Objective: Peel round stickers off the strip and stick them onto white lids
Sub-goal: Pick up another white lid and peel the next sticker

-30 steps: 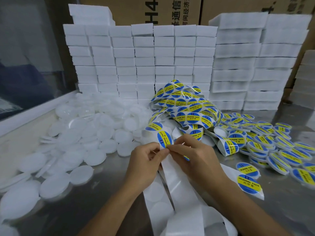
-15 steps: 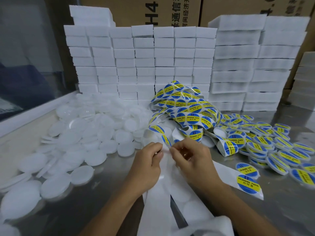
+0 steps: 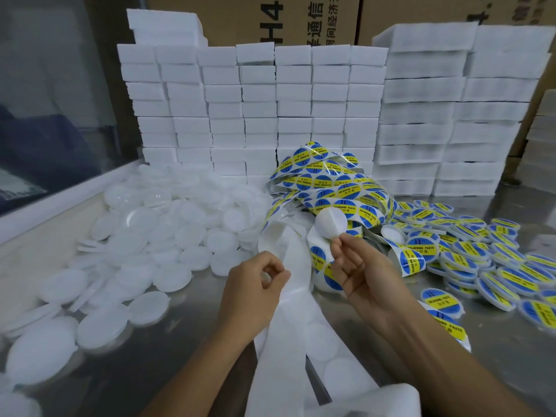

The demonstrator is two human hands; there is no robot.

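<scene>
right hand (image 3: 365, 273): thumb and forefinger pinch the lower edge of one peeled sticker (image 3: 330, 224), held up with its white back toward the camera; remaining fingers loosely spread, palm turned up.
left hand (image 3: 255, 278): fingers curled, thumb and forefinger pinching the left edge of the strip (image 3: 296, 299), which runs from the table edge near the person up between both hands and arches over at the top.
strip, detail: bare white backing below the hands, faint round outlines where stickers have gone; printed blue-and-yellow stickers further along, coiling into a tangled heap (image 3: 328, 179) behind the hands.
change: half a second ago both hands met at the strip, fingertips together over one sticker; now the right hand has drawn away and up with the sticker free of the backing, and the left hand sits lower on the strip.
lids (image 3: 168, 233): plain white, loose pile across the left of the table (image 3: 186, 332), spilling to its near left corner; nearest ones lie just left of the left hand.
labelled lids (image 3: 481, 251): stickers on, spread in overlapping rows to the right of the right hand.
edges and room: bare steel shows between the left forearm and the lids, and right of the right forearm. white blocks (image 3: 258, 115) stacked like a wall along the far edge; cartons (image 3: 301, 19) behind them.
</scene>
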